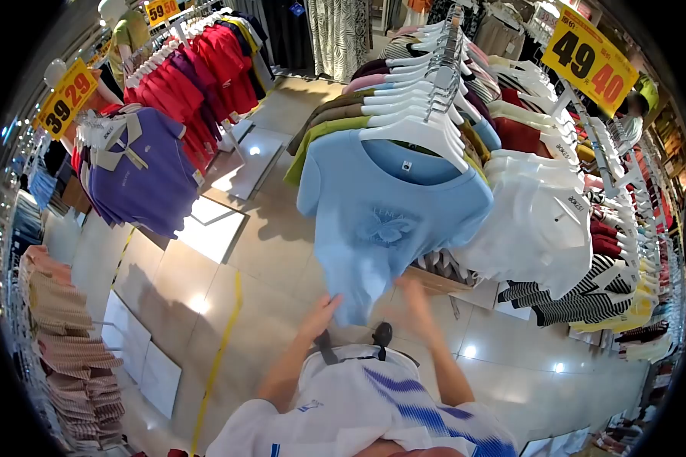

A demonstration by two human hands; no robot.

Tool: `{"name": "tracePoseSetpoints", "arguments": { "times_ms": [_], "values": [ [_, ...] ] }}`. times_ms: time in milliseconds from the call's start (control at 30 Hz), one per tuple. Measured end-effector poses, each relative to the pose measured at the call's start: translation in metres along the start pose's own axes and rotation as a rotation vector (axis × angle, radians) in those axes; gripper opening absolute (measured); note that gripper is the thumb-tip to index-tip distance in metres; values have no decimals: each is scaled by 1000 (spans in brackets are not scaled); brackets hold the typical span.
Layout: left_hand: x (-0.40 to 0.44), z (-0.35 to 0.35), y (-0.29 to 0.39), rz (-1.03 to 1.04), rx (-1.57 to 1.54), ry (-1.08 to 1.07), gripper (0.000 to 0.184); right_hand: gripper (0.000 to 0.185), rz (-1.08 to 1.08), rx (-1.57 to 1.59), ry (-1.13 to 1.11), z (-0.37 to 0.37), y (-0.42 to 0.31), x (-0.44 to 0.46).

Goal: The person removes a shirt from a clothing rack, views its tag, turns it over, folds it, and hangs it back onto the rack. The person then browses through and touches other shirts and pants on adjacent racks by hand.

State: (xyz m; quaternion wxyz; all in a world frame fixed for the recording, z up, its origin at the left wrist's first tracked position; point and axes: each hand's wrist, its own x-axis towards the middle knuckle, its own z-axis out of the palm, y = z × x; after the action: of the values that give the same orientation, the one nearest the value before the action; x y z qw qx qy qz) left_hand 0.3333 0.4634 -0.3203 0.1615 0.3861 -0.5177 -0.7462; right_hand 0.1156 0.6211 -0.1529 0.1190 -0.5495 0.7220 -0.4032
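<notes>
A light blue T-shirt (392, 202) with a printed design on its chest hangs from a white hanger (423, 135) at the front of a rack. Its lower part is bunched and drawn toward me. At the left side of the hem, my left hand (322, 316) pinches the fabric. My right hand (413, 298) is beside the right side of the hem, smeared by motion, so whether it touches the cloth does not show. Behind the blue shirt hang green (312, 143), brown and pink shirts on the same rail (443, 68).
White T-shirts (530, 221) hang close on the right, beneath a 49/40 price sign (591, 57). Purple polo shirts (141, 171) and red shirts (225, 61) hang on the left. A cardboard box (434, 282) sits under the rack. Yellow tape (222, 354) marks the tiled floor.
</notes>
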Motion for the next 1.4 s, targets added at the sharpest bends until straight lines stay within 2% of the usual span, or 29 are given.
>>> {"name": "tracePoseSetpoints", "arguments": {
  "times_ms": [67, 100, 167, 200, 400, 467, 500, 567, 667, 767, 833, 867, 900, 967, 1000, 1033, 1133, 1200, 1233, 1267, 1300, 1333, 1367, 1400],
  "values": [
    [-34, 33, 69, -147, -256, 36, 27, 54, -113, 107, -96, 29, -34, -6],
    [-41, 43, 90, -149, -253, 45, 27, 54, -114, 117, -98, 34, -38, -5],
    [-51, 58, 122, -73, -406, 56, 27, 52, 69, 319, -115, 40, -44, -8],
    [-55, 62, 134, -78, -401, 61, 27, 43, 71, 312, -52, 34, -49, -3],
    [-63, 65, 156, -42, -497, 60, 33, 25, -29, 275, -42, 10, -51, 18],
    [-74, 61, 161, 248, -149, -166, 33, 23, -31, 275, -31, 6, -60, 21],
    [-82, 69, 171, 245, -152, -163, 33, 19, -5, 250, -21, 3, -66, 22],
    [-95, 89, 189, 594, 221, -87, 36, 19, 24, 224, -18, 5, -73, 24],
    [-83, 80, 157, 472, 161, -66, 39, 29, 6, 138, -8, 10, -79, 25],
    [-86, 74, 160, 344, 112, -65, 41, 34, -4, 194, -70, 9, -72, 29],
    [-82, 65, 152, 395, 96, -43, 38, 36, 26, 334, -232, -1, -60, 32],
    [-80, 60, 148, 456, 85, -20, 35, 32, 139, 363, -275, -6, -59, 33],
    [-80, 55, 153, 440, 79, -21, 35, 32, 155, 364, -283, -10, -58, 37],
    [-81, 50, 172, 394, -35, -24, 25, 25, -40, 538, -31, -16, -56, 45],
    [-79, 51, 178, 401, -40, 17, 18, 25, -33, 537, -31, -24, -60, 49],
    [-76, 49, 180, 399, -41, 13, 18, 19, 59, 555, -39, -35, -67, 55],
    [-70, 45, 195, 296, 74, 88, 17, 16, 209, 611, -72, -46, -55, 71],
    [-74, 50, 222, 524, 170, 34, 23, 18, 306, 711, -128, -52, -53, 90],
    [-78, 52, 236, 518, 169, 36, 23, 17, 350, 774, -153, -58, -61, 101],
    [-81, 52, 252, 591, 544, 126, 25, 20, 437, 959, -199, -62, -67, 109],
    [-79, 50, 261, 652, 923, 215, 28, 20, 441, 962, -203, -72, -73, 118],
    [-72, 41, 266, 650, 924, 218, 28, 20, 351, 780, -349, -85, -79, 127],
    [-64, 28, 272, 677, 907, 112, 25, 23, 256, 593, -485, -94, -84, 133],
    [-59, 20, 279, 705, 890, 6, 23, 29, 22, 373, -430, -96, -89, 136]
  ]
}}
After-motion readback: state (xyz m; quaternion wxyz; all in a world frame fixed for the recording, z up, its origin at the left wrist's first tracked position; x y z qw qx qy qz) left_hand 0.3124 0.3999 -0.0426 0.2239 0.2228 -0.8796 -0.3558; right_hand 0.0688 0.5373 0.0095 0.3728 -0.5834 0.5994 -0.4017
